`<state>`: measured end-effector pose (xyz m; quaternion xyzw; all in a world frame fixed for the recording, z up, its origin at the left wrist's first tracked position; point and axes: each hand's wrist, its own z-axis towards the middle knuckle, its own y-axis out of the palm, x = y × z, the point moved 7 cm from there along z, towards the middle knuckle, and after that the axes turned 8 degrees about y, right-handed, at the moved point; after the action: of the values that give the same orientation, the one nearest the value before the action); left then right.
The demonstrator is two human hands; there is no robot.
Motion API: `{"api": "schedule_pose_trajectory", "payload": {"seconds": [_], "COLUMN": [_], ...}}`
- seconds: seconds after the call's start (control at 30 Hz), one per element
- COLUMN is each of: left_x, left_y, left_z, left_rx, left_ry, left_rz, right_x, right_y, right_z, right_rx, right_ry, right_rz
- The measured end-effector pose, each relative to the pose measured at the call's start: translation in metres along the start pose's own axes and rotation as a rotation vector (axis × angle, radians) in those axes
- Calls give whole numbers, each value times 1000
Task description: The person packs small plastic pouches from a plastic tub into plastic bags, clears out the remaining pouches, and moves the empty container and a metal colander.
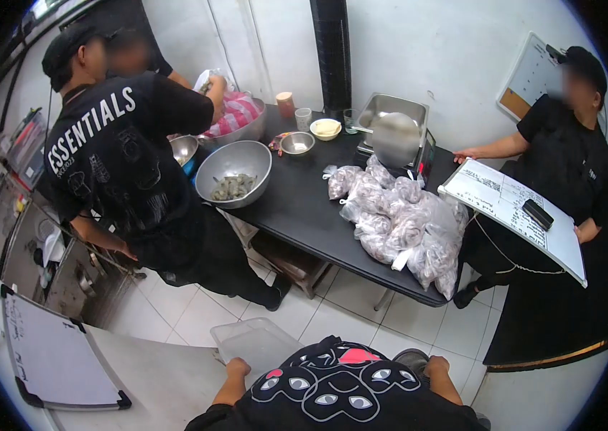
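My left hand (238, 368) is low at the bottom of the view, beside the near edge of a translucent plastic tub (257, 336). Its fingers are hidden, so I cannot tell whether it grips the tub. My right hand (437, 365) hangs low on the other side of my black printed shirt (343, 391), near a dark rounded thing (413, 357) that looks like a shoe. No held object shows there, and its fingertips are out of sight. Both hands are well below and apart from the black table (296, 230).
Bagged pale food (408, 219) covers the table's right end, beside a scale (426, 158) with a steel pan (393, 115). A metal bowl (234, 172) holds shrimp. Two people stand left, one handling a bag (235, 115). Another person holds a whiteboard (519, 215) with a phone on it.
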<state>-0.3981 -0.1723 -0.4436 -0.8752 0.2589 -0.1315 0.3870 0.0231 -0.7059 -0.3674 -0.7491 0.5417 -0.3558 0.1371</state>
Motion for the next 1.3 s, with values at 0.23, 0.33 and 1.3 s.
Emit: {"api": "schedule_pose_trajectory", "payload": {"seconds": [0.23,0.33,1.3], "left_x": [2,6,-16], "left_y": [-2,-9,14], "left_z": [2,-3,40], "left_rx": [-10,-20,25], "left_ry": [-26,-55,-28], "left_rz": [-51,-58,-23], "right_x": [5,6,8], "right_y": [15,21,3], "right_z": [17,21,-5], "right_rx": [4,20,-82], "right_ry": [10,18,76], "right_rz": [16,35,166]}}
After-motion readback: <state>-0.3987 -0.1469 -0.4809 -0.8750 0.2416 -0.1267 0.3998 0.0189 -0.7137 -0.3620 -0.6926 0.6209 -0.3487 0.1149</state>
